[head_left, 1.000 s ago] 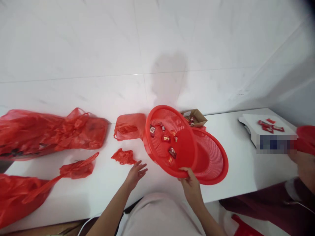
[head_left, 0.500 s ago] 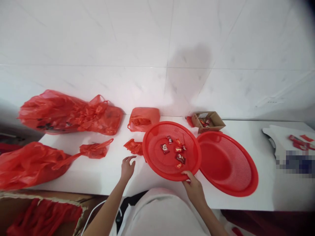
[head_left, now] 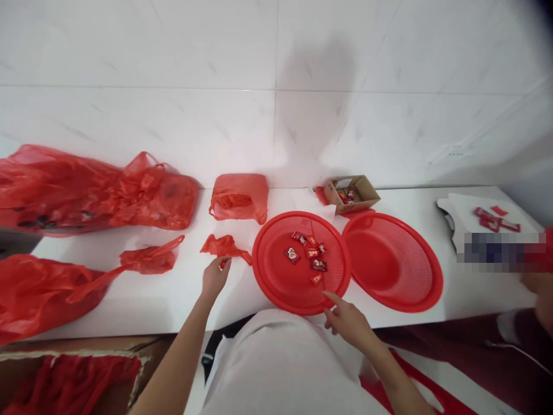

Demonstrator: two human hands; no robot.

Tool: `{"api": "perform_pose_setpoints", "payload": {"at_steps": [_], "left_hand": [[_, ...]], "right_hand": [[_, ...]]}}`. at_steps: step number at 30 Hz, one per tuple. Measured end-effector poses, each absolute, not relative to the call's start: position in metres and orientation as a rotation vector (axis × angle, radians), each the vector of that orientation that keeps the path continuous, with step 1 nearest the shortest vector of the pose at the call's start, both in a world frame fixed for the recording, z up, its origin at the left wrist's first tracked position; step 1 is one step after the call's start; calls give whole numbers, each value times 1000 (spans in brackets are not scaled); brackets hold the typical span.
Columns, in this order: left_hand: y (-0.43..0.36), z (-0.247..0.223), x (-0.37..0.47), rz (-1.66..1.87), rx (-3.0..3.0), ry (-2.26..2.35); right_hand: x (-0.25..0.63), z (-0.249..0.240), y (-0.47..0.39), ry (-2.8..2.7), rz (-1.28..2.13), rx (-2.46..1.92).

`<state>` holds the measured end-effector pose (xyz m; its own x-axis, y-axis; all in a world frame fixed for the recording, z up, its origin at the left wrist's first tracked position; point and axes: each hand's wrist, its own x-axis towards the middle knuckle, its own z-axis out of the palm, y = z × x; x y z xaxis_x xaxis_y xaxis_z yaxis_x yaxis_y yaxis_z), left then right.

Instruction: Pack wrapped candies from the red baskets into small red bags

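My left hand [head_left: 215,278] is at the near edge of a small crumpled red plastic bag [head_left: 222,246], its thumb and finger closed on a bit of red plastic. Just right of that bag, a round red plastic basket [head_left: 276,282] rests on the table with several small wrapped candies [head_left: 318,264] scattered on its bottom. My right hand [head_left: 349,324] is by the basket's near right rim, holding nothing, its index finger stretched over the rim and the fingers apart.
A second red basket [head_left: 380,259] stands to the right, a small cardboard box [head_left: 362,202] with wrapped pieces behind it. Red bags [head_left: 149,193] fill the left side. A cardboard carton [head_left: 142,380] is below left. At far right another person's arm [head_left: 542,294] shows.
The basket has settled down flat on the table, and my right hand has released its rim. My left hand has moved to the small red bag and closed its fingers. Another person's arm has appeared at right.
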<state>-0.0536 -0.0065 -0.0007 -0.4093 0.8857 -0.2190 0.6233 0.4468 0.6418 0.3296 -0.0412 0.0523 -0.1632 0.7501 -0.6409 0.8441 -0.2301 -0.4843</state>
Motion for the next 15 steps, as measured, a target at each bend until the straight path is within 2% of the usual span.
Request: {"api": "perform_pose_setpoints", "payload": {"at_steps": [4, 7, 11, 15], "left_hand": [[-33, 56, -31, 871, 1132, 2147], [-46, 98, -7, 1074, 1126, 1972], [-58, 128, 12, 1198, 967, 1558], [-70, 136, 7, 1430, 635, 1321]], "right_hand": [[284, 79, -23, 2145, -1560, 1985], [230, 89, -11, 2458, -1774, 1882], [176, 90, -4, 2860, -1710, 1475], [172, 80, -3, 2755, -1676, 1304]]}}
